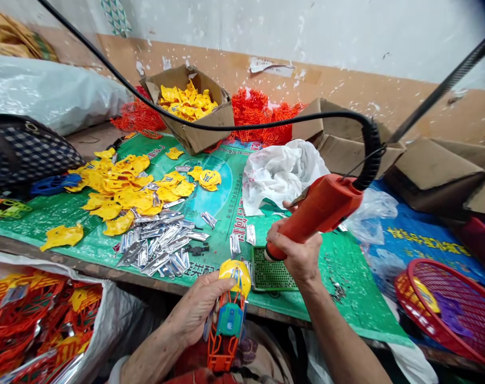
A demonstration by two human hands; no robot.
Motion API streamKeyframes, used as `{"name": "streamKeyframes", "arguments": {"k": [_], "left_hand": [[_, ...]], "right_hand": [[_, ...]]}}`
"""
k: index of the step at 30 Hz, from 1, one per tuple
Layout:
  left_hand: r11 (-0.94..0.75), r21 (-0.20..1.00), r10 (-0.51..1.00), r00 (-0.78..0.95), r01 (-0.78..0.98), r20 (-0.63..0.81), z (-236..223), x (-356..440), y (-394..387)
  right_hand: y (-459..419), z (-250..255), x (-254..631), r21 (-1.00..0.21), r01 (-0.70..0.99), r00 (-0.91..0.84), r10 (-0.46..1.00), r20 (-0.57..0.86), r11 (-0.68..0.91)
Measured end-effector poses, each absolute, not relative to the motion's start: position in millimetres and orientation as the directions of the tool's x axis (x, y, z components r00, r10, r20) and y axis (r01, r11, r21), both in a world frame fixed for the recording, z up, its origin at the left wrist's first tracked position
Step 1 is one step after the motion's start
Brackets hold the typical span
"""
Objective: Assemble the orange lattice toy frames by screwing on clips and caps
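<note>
My left hand [200,309] is closed around a plastic assembly [226,325] with an orange lattice frame, a teal block in its middle and a yellow curved piece at its top. My right hand [300,253] grips a red electric screwdriver [316,210], tilted, its tip end over a green perforated tray [272,277]. Beyond my left hand lies a heap of shiny metal plates [162,240]. A pile of yellow plastic pieces [126,184] spreads behind them. Small dark bits, perhaps screws [338,290], are scattered right of the tray.
A black cable [226,128] arches over the table. At the back stand a cardboard box [198,133] of yellow pieces and piles of orange lattice parts [262,114]. A white sack [110,304] with orange parts sits low left; a red basket [446,272] stands right.
</note>
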State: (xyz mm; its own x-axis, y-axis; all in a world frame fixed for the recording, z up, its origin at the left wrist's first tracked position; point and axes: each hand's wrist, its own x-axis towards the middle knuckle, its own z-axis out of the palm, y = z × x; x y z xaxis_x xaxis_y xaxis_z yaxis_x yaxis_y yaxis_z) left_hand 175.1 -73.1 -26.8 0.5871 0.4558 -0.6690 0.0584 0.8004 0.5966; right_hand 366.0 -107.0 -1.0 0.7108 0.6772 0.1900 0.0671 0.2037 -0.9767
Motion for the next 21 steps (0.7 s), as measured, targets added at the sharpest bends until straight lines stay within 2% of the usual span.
{"name": "streamKeyframes", "arguments": {"k": [12, 21], "left_hand": [[0.803, 0.595, 0.452, 0.612, 0.038, -0.649, -24.9, 174.6, -75.7], [0.788, 0.614, 0.461, 0.625, 0.037, -0.629, -29.2, 173.7, -75.0]], "right_hand": [[-111.6, 0.6, 360.4, -0.979, 0.11, 0.713, 0.673, 0.197, 0.171], [-108.1, 9.0, 363.0, -0.95, 0.079, 0.724, 0.638, 0.262, 0.301]]}}
